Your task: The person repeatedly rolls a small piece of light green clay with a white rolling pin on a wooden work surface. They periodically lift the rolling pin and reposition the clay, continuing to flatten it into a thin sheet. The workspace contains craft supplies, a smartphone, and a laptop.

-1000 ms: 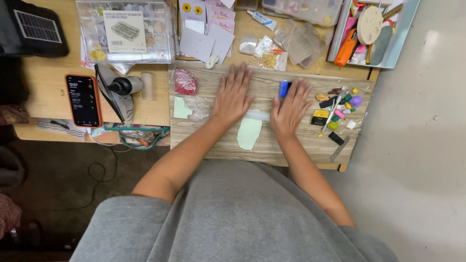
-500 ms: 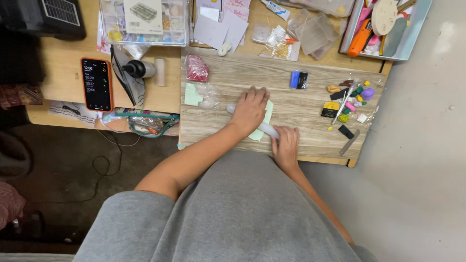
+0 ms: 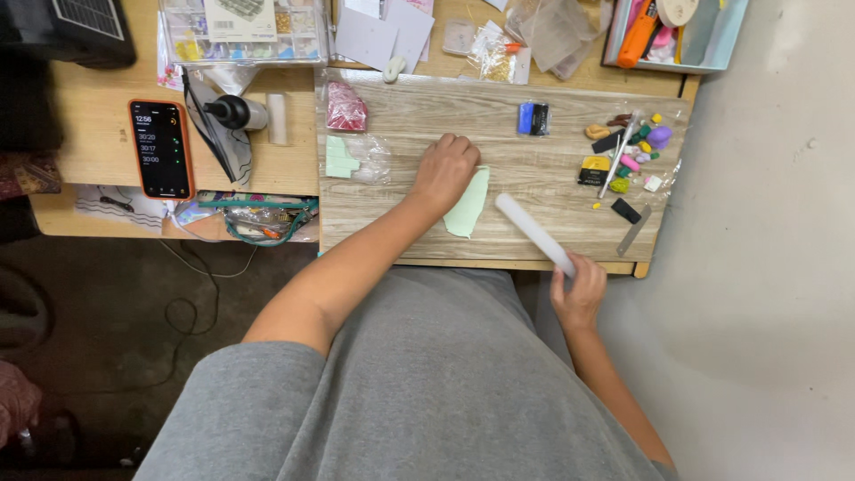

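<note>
Left hand [image 3: 448, 169] lies knuckles-up on the upper edge of a pale green clay sheet [image 3: 468, 205], fingers together & curled, pressing rather than gripping; prob. pins the sheet so it doesn't slide. Sheet lies flat on the wood-grain board [image 3: 392, 227], approx. mid-board, near the front edge. Right hand [image 3: 579, 289] is wrapped shut round the low end of a white roller [image 3: 533, 233]; roller slants up-left over the board w/ its far end just beside the sheet, not touching it as far as I can tell; hand itself sits off the board's front edge. Small clay bits & tools [image 3: 623, 156] cluster at the board's right end, within the right hand's reach; blue block [image 3: 533, 118] up top; bagged mint clay [image 3: 343, 158] & red bag [image 3: 346, 107] to the left. Phone [image 3: 160, 147] lies on the surface, well apart, screen up & lit.
</note>
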